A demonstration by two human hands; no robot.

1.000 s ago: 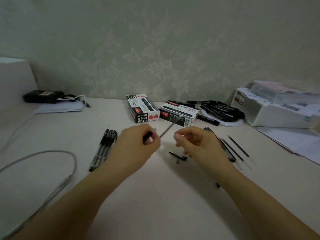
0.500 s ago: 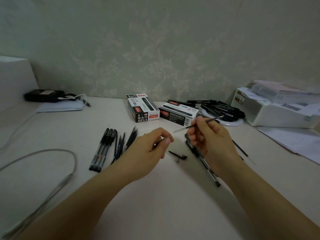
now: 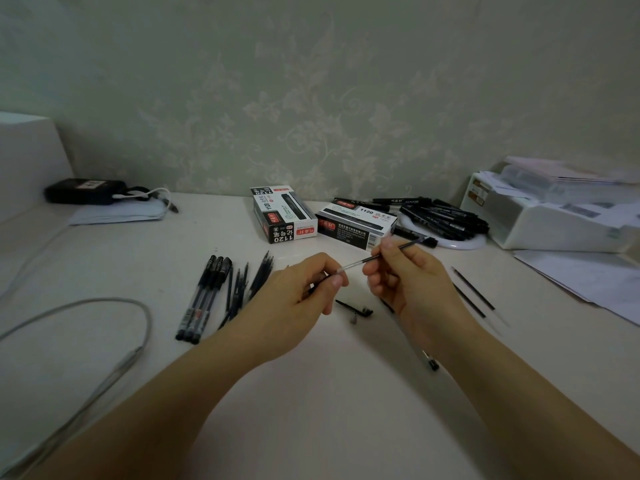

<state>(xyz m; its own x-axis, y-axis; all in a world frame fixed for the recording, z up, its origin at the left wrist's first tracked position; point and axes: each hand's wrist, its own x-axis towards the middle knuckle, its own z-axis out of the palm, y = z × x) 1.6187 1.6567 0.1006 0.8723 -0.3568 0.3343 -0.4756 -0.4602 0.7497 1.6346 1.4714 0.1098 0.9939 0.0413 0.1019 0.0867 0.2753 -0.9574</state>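
My right hand point(image 3: 412, 275) pinches a thin pen refill point(image 3: 398, 250) that slants up to the right, its clear end pointing at my left hand. My left hand point(image 3: 298, 289) is curled round a small dark pen part point(image 3: 313, 287), mostly hidden by the fingers. Between and below the hands a black pen clip piece point(image 3: 356, 308) lies on the white table point(image 3: 311, 393). Three assembled black pens point(image 3: 204, 299) lie left of my left hand, with several loose dark pieces point(image 3: 249, 282) beside them. A pen barrel point(image 3: 427, 358) shows under my right wrist.
Two pen boxes point(image 3: 284, 216) point(image 3: 356, 225) stand at the back centre. A white dish of black markers point(image 3: 446, 220) sits right of them, then a white tray of papers point(image 3: 554, 216). Two refills point(image 3: 474, 292) lie at right. A grey cable point(image 3: 104, 334) loops at left.
My right hand pulled the refill away from my left hand, lifted it to the right, then brought its clear end back toward my left hand. The left hand shifted slightly right.
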